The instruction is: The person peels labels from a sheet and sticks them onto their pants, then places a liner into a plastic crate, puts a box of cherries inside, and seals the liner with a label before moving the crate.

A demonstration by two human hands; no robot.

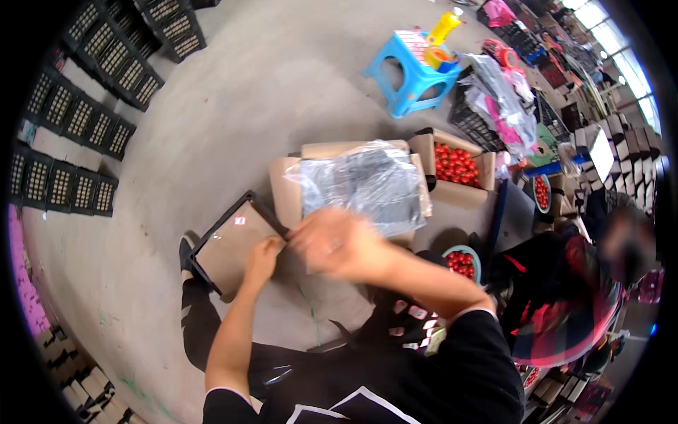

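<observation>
In front of me at the left, a black crate (206,242) stands tilted, with brown paper (229,244) across it and a small white-and-red sticker (240,220) on the paper. My left hand (262,260) is closed at the paper's right edge, its fingers pinched there. Just to its right is my right hand (333,244), smeared by motion, so its fingers cannot be made out. Beyond it sits a box with brown flaps (286,191), its top covered by clear plastic film (360,180). Several small labels (418,311) lie by my right thigh.
A box of red tomatoes (455,164) and a bowl of tomatoes (460,263) are on the right. Farther off stands a blue stool (409,74) with tape rolls and a yellow bottle (443,28). Stacked black crates (78,113) line the left. Another person (565,304) sits close at right.
</observation>
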